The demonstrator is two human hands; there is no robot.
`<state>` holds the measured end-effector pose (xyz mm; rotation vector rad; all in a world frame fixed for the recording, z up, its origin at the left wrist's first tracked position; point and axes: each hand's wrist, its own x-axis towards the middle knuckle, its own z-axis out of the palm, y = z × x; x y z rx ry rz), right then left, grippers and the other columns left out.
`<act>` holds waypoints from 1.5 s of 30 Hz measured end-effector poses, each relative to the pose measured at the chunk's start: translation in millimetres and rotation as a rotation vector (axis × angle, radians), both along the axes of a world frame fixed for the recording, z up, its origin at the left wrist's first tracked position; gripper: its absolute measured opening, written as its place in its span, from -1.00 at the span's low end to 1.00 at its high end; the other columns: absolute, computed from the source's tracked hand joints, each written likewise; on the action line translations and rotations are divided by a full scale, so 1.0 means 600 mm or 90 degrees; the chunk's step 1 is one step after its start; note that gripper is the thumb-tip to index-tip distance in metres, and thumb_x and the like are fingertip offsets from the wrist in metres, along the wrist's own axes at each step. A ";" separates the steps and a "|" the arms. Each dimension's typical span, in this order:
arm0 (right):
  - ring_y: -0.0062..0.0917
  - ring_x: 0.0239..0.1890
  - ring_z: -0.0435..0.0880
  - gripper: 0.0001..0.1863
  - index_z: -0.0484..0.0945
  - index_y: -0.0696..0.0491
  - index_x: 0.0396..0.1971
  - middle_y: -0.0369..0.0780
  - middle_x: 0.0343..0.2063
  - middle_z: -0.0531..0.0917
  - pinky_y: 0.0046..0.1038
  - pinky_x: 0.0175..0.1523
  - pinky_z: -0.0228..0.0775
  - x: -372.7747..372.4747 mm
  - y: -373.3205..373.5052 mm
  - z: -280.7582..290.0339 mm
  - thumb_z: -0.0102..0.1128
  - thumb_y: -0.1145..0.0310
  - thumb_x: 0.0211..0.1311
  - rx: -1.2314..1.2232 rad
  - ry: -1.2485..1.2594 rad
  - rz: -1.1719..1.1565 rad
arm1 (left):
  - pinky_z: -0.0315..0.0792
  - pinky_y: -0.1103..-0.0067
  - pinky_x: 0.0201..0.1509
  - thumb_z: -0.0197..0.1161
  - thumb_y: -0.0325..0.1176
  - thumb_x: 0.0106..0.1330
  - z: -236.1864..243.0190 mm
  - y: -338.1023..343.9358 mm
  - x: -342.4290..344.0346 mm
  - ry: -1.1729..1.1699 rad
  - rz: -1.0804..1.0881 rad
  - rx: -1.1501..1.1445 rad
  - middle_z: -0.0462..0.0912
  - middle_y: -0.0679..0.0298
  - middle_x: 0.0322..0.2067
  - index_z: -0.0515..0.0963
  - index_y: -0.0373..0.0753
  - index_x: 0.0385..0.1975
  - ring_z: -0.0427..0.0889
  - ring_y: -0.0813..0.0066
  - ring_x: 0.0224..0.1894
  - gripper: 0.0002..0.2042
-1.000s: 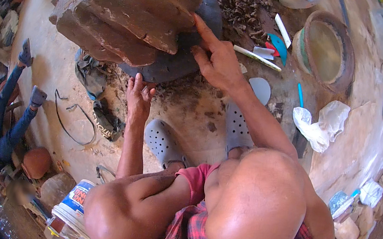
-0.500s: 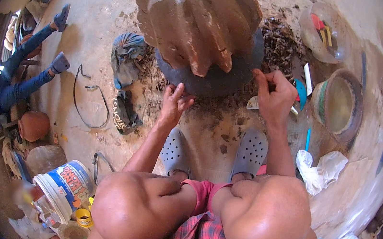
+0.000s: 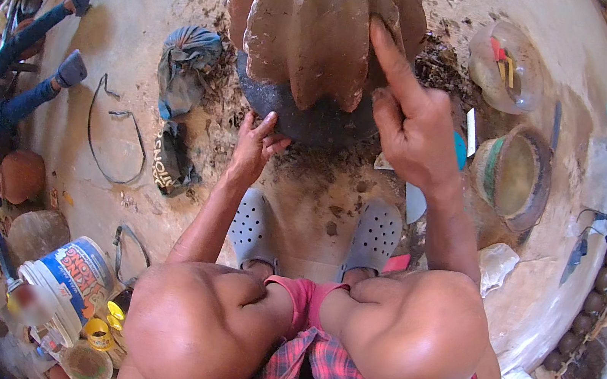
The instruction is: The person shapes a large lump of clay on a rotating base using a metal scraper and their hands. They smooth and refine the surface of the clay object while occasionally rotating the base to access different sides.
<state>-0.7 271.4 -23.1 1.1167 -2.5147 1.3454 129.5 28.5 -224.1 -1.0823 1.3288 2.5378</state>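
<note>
A brown clay piece with deep scalloped vertical ribs [image 3: 306, 44] stands on a dark round board [image 3: 258, 94] at top centre. My left hand [image 3: 251, 148] has its fingertips at the board's near-left rim, fingers apart. My right hand [image 3: 414, 135] reaches up at the piece's right front, index finger stretched along a rib, thumb apart and the other fingers bent, holding nothing that shows. Dark clay scraps [image 3: 443, 62] lie around the board. A teal flat tool [image 3: 459, 150] and pale strips [image 3: 470, 132] lie behind my right hand, partly hidden.
Another person's legs [image 3: 11, 109] stretch along the left. A cloth bundle [image 3: 185, 70], loop of cord [image 3: 113, 172] and white bucket [image 3: 65, 285] lie left. Right are a water bowl [image 3: 512, 175], tub with tools [image 3: 507, 67], plastic bag [image 3: 496, 270] and row of dark balls [image 3: 602, 280].
My right hand has moved up from the board's edge onto the ribbed piece, index finger extending. My left hand stays at the rim. The ribbed piece shows a different face.
</note>
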 end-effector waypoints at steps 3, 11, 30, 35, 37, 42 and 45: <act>-0.11 -0.46 0.76 -0.25 0.41 -0.09 0.52 0.07 -0.21 0.78 -0.18 -0.26 0.60 0.020 0.025 -0.074 0.17 0.60 0.29 0.048 0.061 -0.045 | 0.71 0.28 0.07 0.26 -0.21 0.59 0.000 0.008 0.000 0.010 0.007 0.000 0.58 0.20 0.21 0.27 -0.10 0.41 0.73 0.18 0.07 -0.50; -0.14 -0.38 0.77 -0.69 0.70 -0.01 0.05 -0.10 -0.37 0.76 -0.18 -0.29 0.55 0.071 0.078 -0.209 0.40 0.41 0.32 0.223 -0.031 -0.140 | 0.69 0.25 0.12 0.29 -0.19 0.57 0.009 0.007 0.001 0.000 -0.007 -0.017 0.56 0.24 0.23 0.26 -0.07 0.43 0.68 0.20 0.11 -0.47; -0.16 -0.59 0.68 -0.17 0.34 -0.23 0.57 -0.08 -0.60 0.66 -0.12 -0.44 0.48 0.011 -0.010 0.002 0.27 0.52 0.28 0.248 0.246 -0.092 | 0.74 0.29 0.10 0.36 -0.30 0.52 0.002 -0.004 0.002 0.012 0.029 0.018 0.55 0.06 0.20 0.06 -0.21 0.53 0.71 0.18 0.08 -0.28; -0.19 -0.54 0.74 -0.14 0.34 -0.29 0.57 -0.13 -0.47 0.71 -0.12 -0.49 0.58 0.049 0.038 -0.152 0.26 0.40 0.20 0.380 0.170 -0.088 | 0.70 0.27 0.18 0.37 -0.30 0.52 0.005 0.008 0.008 -0.003 0.017 0.008 0.55 0.09 0.21 0.02 -0.20 0.57 0.70 0.20 0.11 -0.23; -0.18 -0.53 0.74 -0.31 0.50 -0.22 0.42 -0.14 -0.47 0.70 -0.13 -0.48 0.59 0.056 0.047 -0.208 0.27 0.36 0.22 0.453 0.146 -0.064 | 0.69 0.26 0.20 0.37 -0.30 0.52 0.005 0.015 0.007 -0.010 0.047 0.007 0.55 0.09 0.22 0.01 -0.20 0.58 0.69 0.20 0.12 -0.23; -0.25 -0.61 0.67 -0.80 0.71 -0.01 -0.09 -0.17 -0.56 0.67 -0.24 -0.50 0.49 0.069 0.062 -0.189 0.41 0.40 0.29 0.261 0.156 -0.111 | 0.68 0.24 0.20 0.35 -0.30 0.53 0.005 0.023 0.013 -0.014 0.042 0.021 0.52 0.11 0.25 0.03 -0.16 0.57 0.67 0.18 0.14 -0.26; -0.21 -0.57 0.69 -0.87 0.66 0.04 -0.26 -0.15 -0.51 0.68 -0.22 -0.46 0.50 0.051 0.045 -0.101 0.46 0.40 0.30 0.087 0.135 -0.130 | 0.68 0.23 0.19 0.32 -0.32 0.54 0.004 0.025 0.014 -0.017 0.045 0.017 0.54 0.18 0.24 0.20 -0.10 0.46 0.66 0.19 0.17 -0.41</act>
